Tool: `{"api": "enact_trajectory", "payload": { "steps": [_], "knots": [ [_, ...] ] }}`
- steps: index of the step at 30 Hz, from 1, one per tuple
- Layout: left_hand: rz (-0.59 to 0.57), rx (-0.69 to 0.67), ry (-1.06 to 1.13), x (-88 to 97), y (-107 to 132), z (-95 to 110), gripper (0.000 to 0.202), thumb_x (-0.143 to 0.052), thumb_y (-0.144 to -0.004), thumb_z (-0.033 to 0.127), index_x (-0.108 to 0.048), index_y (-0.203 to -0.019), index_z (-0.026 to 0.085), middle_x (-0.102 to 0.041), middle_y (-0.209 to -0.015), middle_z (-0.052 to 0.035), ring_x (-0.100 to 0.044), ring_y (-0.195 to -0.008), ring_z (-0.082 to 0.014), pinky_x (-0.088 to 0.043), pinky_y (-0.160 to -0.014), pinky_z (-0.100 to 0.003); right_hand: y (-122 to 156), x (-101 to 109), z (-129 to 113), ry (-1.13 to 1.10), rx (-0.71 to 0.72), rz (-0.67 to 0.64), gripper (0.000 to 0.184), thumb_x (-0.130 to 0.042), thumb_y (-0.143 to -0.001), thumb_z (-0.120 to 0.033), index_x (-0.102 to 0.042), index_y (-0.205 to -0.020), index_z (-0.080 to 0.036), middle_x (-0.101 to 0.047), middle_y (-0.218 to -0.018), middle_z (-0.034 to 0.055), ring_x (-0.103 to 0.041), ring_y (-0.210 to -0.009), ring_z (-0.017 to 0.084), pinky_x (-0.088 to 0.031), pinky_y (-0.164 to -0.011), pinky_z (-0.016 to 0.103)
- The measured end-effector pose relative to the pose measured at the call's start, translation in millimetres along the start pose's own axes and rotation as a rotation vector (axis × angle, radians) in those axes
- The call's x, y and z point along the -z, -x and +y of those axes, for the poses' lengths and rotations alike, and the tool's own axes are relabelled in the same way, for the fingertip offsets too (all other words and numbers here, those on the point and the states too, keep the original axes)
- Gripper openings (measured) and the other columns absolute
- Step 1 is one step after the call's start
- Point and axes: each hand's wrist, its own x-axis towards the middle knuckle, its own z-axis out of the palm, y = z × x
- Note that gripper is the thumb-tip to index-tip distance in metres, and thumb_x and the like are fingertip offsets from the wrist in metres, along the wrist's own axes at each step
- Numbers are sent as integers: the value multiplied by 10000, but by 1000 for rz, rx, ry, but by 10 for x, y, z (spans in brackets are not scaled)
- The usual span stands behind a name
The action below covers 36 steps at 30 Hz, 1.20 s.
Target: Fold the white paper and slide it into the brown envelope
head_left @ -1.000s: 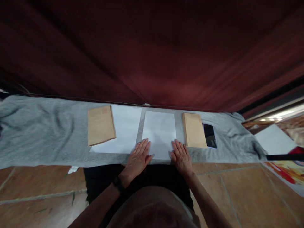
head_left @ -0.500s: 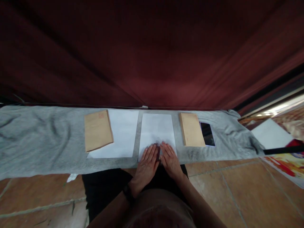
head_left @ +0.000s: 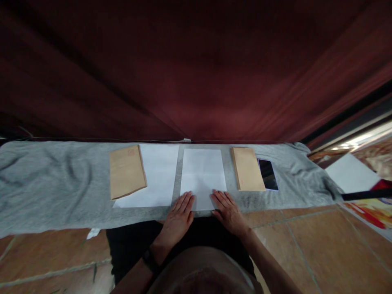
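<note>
A white sheet of paper lies on the grey cloth straight in front of me. My left hand rests flat at its near left corner, fingers stretched forward. Opposite, at the near right corner, my right hand lies flat with its fingers slightly spread. Neither hand holds anything. To the left, brown envelopes partly cover another white sheet. On the right sits a stack of brown envelopes, with a dark-screened phone close beside it.
A grey cloth covers the long narrow surface. Behind it hangs a dark red curtain. At the far right are a white sheet and a colourful printed sheet. Brown floor tiles show below; a white scrap is near the cloth's edge.
My hands have slid apart, from close together at the middle of the sheet's near part to its two near corners. The envelopes and phone stay put.
</note>
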Motion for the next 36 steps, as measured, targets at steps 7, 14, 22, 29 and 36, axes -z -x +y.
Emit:
{"api": "enact_trajectory", "payload": {
  "steps": [7, 14, 22, 29, 36],
  "knots": [
    [-13, -47, -33, 43, -56, -53, 507, -473, -908, 152, -529, -1411, 119, -512, -1515, -159, -477, -1414, -287, -439, -1141, -463, 46, 64, 89, -94, 18, -3, 572, -528, -1010, -362, -391, -1545, -213, -443, -1577, 105, -402, -1466, 245, -353, -1212, 522],
    [-82, -116, -59, 169, -90, -112, 498, -484, -877, 94, -574, -1366, 125, -552, -1481, -157, -514, -1382, -287, -443, -1129, -464, 28, 67, 114, -140, 35, 54, 515, -543, -1002, -294, -459, -1503, -214, -523, -1514, 121, -482, -1412, 247, -405, -1178, 530],
    [-94, -25, 73, 279, -143, -140, 436, -478, -865, 16, -694, -1203, 190, -711, -1282, -83, -668, -1185, -249, -538, -1020, -421, 100, 102, 212, -209, 53, 105, 458, -529, -1002, -259, -524, -1459, -278, -615, -1429, 81, -566, -1336, 229, -449, -1147, 516],
    [-97, 0, 374, 513, 124, -78, 280, -488, -960, 148, -729, -1071, 237, -767, -1092, -46, -731, -1001, -197, -602, -906, -344, 331, 126, 335, -413, -89, 84, 289, -497, -1019, -335, -723, -1199, -332, -756, -1190, 11, -669, -1192, 232, -494, -1107, 520],
    [-51, 83, 542, 375, 220, -409, 317, -594, -936, 247, -687, -1238, 270, -695, -1311, -42, -656, -1207, -207, -555, -1036, -394, 337, 200, 276, -579, -294, 115, 320, -530, -991, -499, -772, -1066, -303, -776, -1094, 36, -713, -1092, 279, -608, -936, 457]
  ]
}}
